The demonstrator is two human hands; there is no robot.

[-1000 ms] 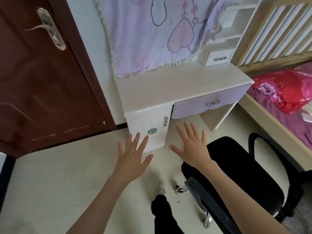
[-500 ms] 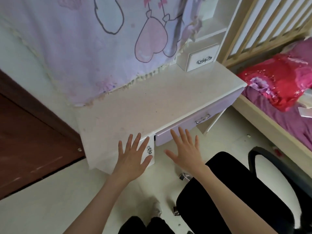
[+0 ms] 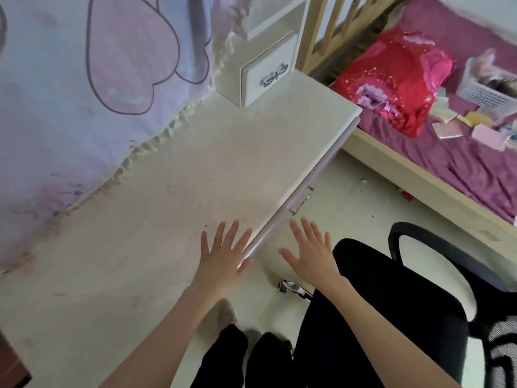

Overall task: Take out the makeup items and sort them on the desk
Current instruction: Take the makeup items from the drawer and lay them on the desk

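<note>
Both hands have come forward to the desk [image 3: 173, 175]. Left hand [image 3: 221, 257] and right hand [image 3: 310, 254] hover flat, fingers spread, holding nothing

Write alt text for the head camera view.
Two open hands, left hand and right hand, reach over the front edge of a white desk with a closed lilac drawer; a black chair stands beside.

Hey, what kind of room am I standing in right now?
Most likely a bedroom. A white desk with a small drawer unit stands beside a wooden-framed bed with purple bedding and a red pillow, and a black office chair sits in front.
</note>
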